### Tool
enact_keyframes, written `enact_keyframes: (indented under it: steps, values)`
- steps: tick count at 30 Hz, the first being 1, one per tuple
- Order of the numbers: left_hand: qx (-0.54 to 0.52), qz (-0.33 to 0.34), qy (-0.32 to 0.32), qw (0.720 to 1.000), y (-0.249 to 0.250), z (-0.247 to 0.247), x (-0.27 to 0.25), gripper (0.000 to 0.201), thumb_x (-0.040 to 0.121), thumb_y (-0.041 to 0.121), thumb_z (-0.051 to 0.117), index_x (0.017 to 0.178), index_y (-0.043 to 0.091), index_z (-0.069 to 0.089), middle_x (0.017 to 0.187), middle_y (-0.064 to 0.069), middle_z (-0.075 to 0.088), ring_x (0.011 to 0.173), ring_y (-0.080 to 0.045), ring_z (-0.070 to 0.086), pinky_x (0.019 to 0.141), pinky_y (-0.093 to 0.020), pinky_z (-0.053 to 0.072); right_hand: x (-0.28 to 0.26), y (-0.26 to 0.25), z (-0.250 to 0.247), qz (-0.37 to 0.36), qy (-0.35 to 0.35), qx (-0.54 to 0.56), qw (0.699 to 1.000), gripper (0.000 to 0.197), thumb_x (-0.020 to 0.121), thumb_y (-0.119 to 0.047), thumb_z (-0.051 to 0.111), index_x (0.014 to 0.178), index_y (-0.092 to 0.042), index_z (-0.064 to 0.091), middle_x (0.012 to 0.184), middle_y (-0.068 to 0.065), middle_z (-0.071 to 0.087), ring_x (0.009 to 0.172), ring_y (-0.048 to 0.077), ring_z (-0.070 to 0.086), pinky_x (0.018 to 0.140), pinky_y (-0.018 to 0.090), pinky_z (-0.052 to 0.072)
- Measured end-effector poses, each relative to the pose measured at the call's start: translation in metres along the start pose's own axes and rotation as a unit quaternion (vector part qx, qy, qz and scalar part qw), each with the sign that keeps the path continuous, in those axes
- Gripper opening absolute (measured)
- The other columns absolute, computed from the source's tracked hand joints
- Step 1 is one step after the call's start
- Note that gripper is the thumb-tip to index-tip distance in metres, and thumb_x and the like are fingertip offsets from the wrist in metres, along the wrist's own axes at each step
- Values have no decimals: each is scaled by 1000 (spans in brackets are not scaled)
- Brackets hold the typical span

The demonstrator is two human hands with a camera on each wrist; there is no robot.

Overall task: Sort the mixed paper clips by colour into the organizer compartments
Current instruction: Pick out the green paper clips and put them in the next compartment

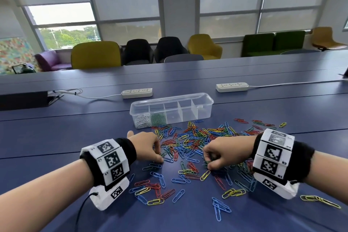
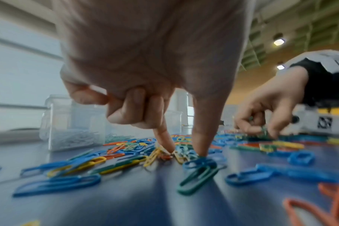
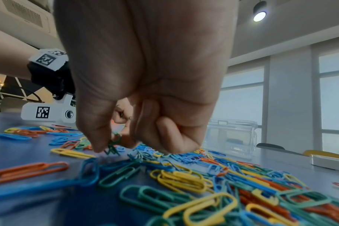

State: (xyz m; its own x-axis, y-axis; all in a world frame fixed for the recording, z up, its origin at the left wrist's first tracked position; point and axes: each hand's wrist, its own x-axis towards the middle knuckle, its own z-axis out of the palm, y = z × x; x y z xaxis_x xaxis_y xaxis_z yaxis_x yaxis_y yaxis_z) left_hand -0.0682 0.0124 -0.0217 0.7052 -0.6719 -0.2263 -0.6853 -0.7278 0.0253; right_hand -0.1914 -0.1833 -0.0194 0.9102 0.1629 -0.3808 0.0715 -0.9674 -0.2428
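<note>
1. Looking down from the head view, the left hand (image 1: 146, 146) and the right hand (image 1: 226, 153) both sit low over the loose paper clips (image 1: 190, 149) spread on the blue table (image 1: 75, 137). The clear organizer (image 1: 171, 109) stands just beyond the pile; its leftmost compartment holds white clips (image 1: 142, 121), the next one green clips (image 1: 158, 119), and the other compartments look bare. Two power strips (image 1: 136, 93) lie farther back.
2. In the left wrist view, the left hand's thumb (image 2: 201, 130) and one fingertip (image 2: 164, 137) press down among the clips, slightly apart, the other fingers curled up. The thumb tip touches a blue clip lying over a green clip (image 2: 197, 178); nothing is lifted.
3. In the right wrist view, the right hand's fingers are curled tight, and thumb and forefinger pinch a small bunch of green clips (image 3: 113, 144) just above the pile.
</note>
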Motion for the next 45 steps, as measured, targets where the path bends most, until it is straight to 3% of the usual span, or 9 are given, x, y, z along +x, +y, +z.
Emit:
enact_keyframes:
  steps: [9, 13, 16, 21, 25, 31, 34, 39, 45]
  values:
    - [18, 2, -27, 999, -6, -2, 4, 23, 92, 40, 51, 98, 25, 67, 88, 12, 57, 87, -9, 49, 89, -36, 29, -8, 4, -3, 10, 19, 30, 999, 12, 94, -28, 52, 90, -19, 45, 73, -13, 46, 61, 1, 39, 57, 13, 34]
    - [-152, 22, -45, 987, -18, -3, 8, 13, 94, 26, 51, 85, 18, 53, 79, 5, 53, 73, -10, 47, 72, -23, 40, -14, 2, -5, 27, 31, 48, 998, 15, 97, -25, 43, 85, -18, 38, 74, -6, 38, 61, 9, 30, 57, 20, 29]
    - [-448, -18, -42, 893, -23, -5, 4, 20, 93, 7, 49, 73, 12, 51, 74, -2, 51, 58, -8, 38, 47, -15, 28, -12, -1, -7, 35, 40, 101, 993, 23, 99, -23, 37, 77, -20, 31, 75, -2, 33, 64, 11, 26, 61, 27, 29]
    - [-748, 24, -78, 659, -30, -17, -8, 9, 80, 8, 51, 72, 10, 47, 73, -3, 58, 46, -6, 35, 43, -16, 32, -4, -5, -7, 36, 45, 393, 918, 21, 98, -11, 30, 78, -15, 33, 69, 2, 33, 56, 13, 26, 52, 24, 24]
    - [-791, 53, -67, 606, -27, -15, -12, 5, 78, 5, 50, 74, 7, 47, 70, -3, 57, 46, -6, 35, 42, -16, 32, 0, -12, -8, 26, 56, 552, 832, 23, 95, -5, 28, 75, -16, 33, 71, 1, 41, 53, 9, 22, 49, 20, 20]
    - [-825, 40, -59, 560, -21, -10, -14, 28, 77, -3, 51, 102, 7, 57, 64, -3, 55, 51, -8, 36, 41, -16, 33, 5, -14, -8, 9, 26, 623, 782, 21, 96, -2, 34, 80, -15, 36, 71, 3, 44, 52, 9, 23, 47, 18, 24]
    - [-842, 43, -86, 530, -17, -9, -15, 37, 78, -2, 45, 111, 5, 60, 64, -2, 47, 49, -8, 36, 42, -17, 33, 9, -19, -8, 14, 25, 571, 820, 17, 99, -6, 34, 85, -16, 34, 68, 1, 43, 51, 8, 23, 47, 18, 22]
    - [-897, -33, -121, 424, -6, -2, -10, 12, 73, 8, 36, 69, 8, 47, 61, -3, 40, 44, -12, 36, 39, -18, 39, 18, -40, -28, -2, 85, 399, 913, 12, 99, -5, 33, 92, -15, 32, 68, 0, 41, 49, 8, 29, 42, 16, 26]
    - [-940, -77, -85, 321, 4, 14, -2, 31, 90, 23, 41, 74, 0, 54, 70, -15, 56, 62, -23, 57, 52, -32, 58, 43, -77, -53, -43, 158, 121, 979, 16, 99, -12, 34, 113, -9, 43, 92, 7, 56, 75, 17, 48, 67, 29, 38]
